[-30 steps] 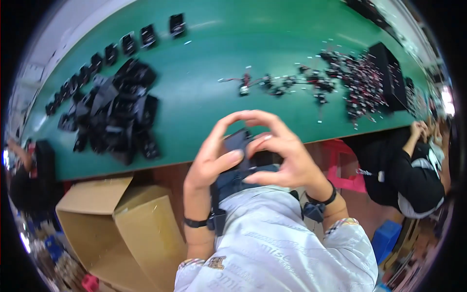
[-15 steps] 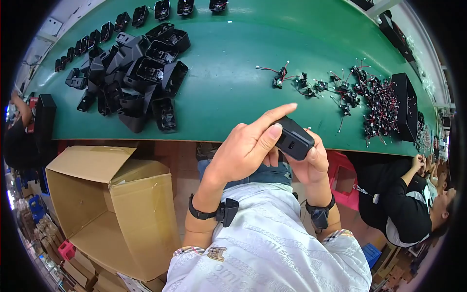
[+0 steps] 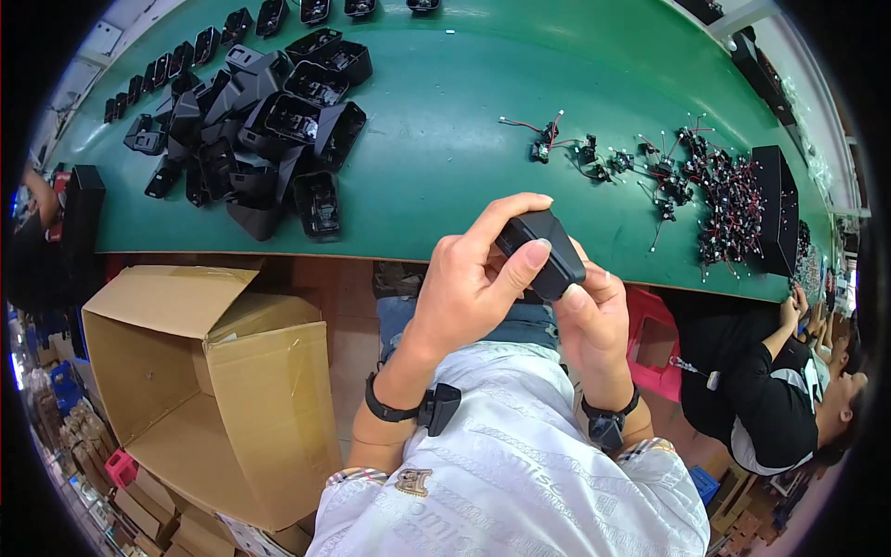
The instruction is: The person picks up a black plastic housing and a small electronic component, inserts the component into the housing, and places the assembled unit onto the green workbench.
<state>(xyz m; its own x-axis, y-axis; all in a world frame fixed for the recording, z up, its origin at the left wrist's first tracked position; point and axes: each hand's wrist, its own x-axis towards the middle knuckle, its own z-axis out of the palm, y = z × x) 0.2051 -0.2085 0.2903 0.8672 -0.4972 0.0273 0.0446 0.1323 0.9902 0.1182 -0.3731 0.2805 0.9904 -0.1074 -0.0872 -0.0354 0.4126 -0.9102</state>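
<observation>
A black plastic housing is held between my two hands in front of my body, close to the table's near edge. My left hand wraps its left side, index finger along the top and thumb across the near face. At its lower right end, the fingers and thumb of my right hand grip it. The inside of the housing faces away and is hidden. Beyond and to the left lies a heap of similar black housings, several of them open side up.
Small black parts with red and black wires are piled at the right, by a black box. A row of housings lines the far left of the green table. An open carton stands left; a co-worker sits right.
The housing has been tilted and turned in my hands, so its end with the small slot no longer shows. My right thumb has moved onto its near end.
</observation>
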